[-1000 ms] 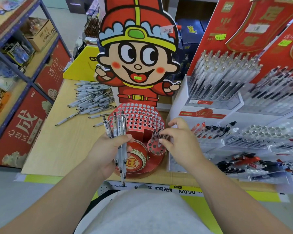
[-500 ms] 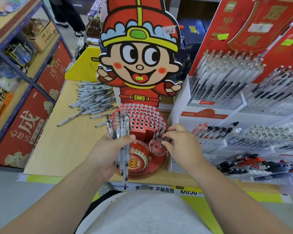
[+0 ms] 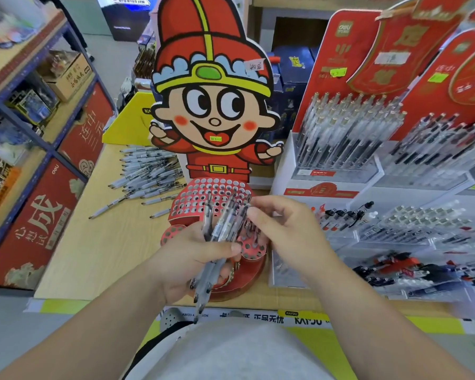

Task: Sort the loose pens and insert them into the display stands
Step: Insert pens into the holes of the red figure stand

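The table (image 3: 93, 256) runs out ahead of me. The white racks (image 3: 368, 171) of pens sit along its right side, and the cartoon stand (image 3: 214, 105) is in the middle, with red holed tiers at its base. A pile (image 3: 148, 171) of loose pens lies on the table left of the stand. My left hand (image 3: 184, 267) is wrapped round a bunch (image 3: 222, 224) of pens, tilted over the stand's front with the tips toward me. My right hand (image 3: 288, 234) meets the bunch's top end, thumb and forefinger pinching there; blur hides how many pens they have. Just below, a few pens stand in the small round tier (image 3: 251, 246).
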A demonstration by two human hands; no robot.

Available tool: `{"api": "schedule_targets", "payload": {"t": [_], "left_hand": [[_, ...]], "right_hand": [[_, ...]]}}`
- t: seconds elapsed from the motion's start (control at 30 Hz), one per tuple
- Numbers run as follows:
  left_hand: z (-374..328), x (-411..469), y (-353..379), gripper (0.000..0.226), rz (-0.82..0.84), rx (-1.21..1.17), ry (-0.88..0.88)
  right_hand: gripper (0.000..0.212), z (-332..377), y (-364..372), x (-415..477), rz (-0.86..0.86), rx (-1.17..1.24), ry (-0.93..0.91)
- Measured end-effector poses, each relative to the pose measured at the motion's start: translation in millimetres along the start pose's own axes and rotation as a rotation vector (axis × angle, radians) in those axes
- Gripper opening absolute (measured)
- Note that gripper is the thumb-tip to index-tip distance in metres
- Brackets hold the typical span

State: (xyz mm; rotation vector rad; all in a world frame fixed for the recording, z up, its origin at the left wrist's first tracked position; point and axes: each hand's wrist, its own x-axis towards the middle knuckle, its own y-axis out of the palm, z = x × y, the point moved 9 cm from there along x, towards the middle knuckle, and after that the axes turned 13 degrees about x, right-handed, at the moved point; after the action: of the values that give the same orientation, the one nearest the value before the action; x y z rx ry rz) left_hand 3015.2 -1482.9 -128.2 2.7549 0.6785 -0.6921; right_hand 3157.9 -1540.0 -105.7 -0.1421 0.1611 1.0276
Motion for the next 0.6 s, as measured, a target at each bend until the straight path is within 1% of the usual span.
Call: {"api": "schedule_targets", "payload": {"t": [0.03, 0.07, 0.17, 0.27, 0.37, 0.43, 0.5, 0.6], "left_hand": [[-4, 0, 7, 0.012, 0.046, 0.001, 0.015], [-7, 0, 11, 0.012, 0.073, 0.006, 0.022], [-11, 1, 18, 0.017, 0.113, 0.017, 0.035], [-9, 3, 18, 0.022, 0.122, -0.011, 0.018], [-6, 2, 17, 0.008, 0.095, -0.061, 0.003], [-4, 3, 13, 0.008, 0.042, -0.13, -0.019], [2, 4, 2, 0.019, -0.036, -0.199, -0.059], [17, 7, -17, 0.032, -0.161, -0.21, -0.116]], "right_hand": [[0.019, -1, 4, -2, 0.03, 0.164, 0.081], [0.017, -1, 5, -4, 0.046, 0.262, 0.123], [0.015, 0, 4, -6, 0.084, 0.408, 0.153], [0.018, 1, 3, -8, 0.151, 0.435, 0.144], [0.013, 3, -6, -8, 0.117, 0.391, 0.112], [0.01, 9, -10, -6, 0.085, 0.386, 0.072], [0.011, 16, -18, -4, 0.024, 0.403, 0.041], [0.011, 24, -38, 0, -0.103, 0.399, -0.001]]}}
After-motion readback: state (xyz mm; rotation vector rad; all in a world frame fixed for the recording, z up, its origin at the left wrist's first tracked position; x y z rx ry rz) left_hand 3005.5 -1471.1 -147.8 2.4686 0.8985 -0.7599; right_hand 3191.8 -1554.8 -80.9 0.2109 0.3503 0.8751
